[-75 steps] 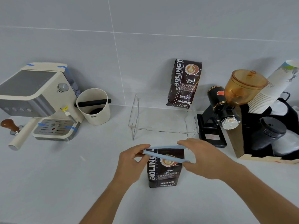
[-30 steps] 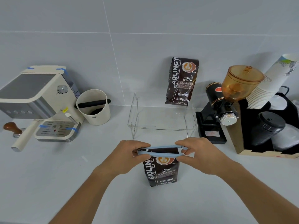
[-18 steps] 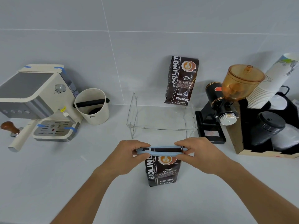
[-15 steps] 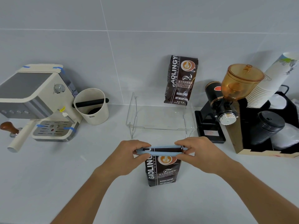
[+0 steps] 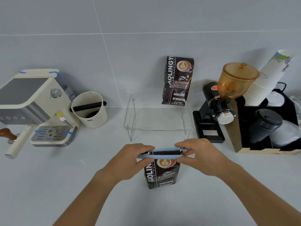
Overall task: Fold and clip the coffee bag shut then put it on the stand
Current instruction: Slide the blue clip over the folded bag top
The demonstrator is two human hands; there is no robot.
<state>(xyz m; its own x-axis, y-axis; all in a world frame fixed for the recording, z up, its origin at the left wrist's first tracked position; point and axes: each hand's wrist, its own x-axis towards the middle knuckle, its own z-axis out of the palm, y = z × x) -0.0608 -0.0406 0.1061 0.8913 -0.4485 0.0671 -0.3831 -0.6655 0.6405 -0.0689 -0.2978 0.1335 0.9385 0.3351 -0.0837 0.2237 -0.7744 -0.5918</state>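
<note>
A dark brown coffee bag (image 5: 162, 175) stands upright on the white counter close in front of me. A long light-blue clip (image 5: 160, 153) lies across its folded top. My left hand (image 5: 128, 162) pinches the clip's left end and my right hand (image 5: 203, 155) pinches its right end, both pressing it onto the bag. Behind them stands a clear acrylic stand (image 5: 158, 118). A second coffee bag (image 5: 178, 80) of the same kind sits on the stand's back right, leaning on the tiled wall.
An espresso machine (image 5: 32, 103) and a white knock box (image 5: 89, 110) are at the left. A coffee grinder (image 5: 224, 98) with an amber hopper, a stack of paper cups (image 5: 267, 80) and black lids (image 5: 267, 124) in a black organiser are at the right.
The clip's open jaw has swung down onto the folded top and now lies flat across the bag. Both hands have stayed at its ends, squeezing.
</note>
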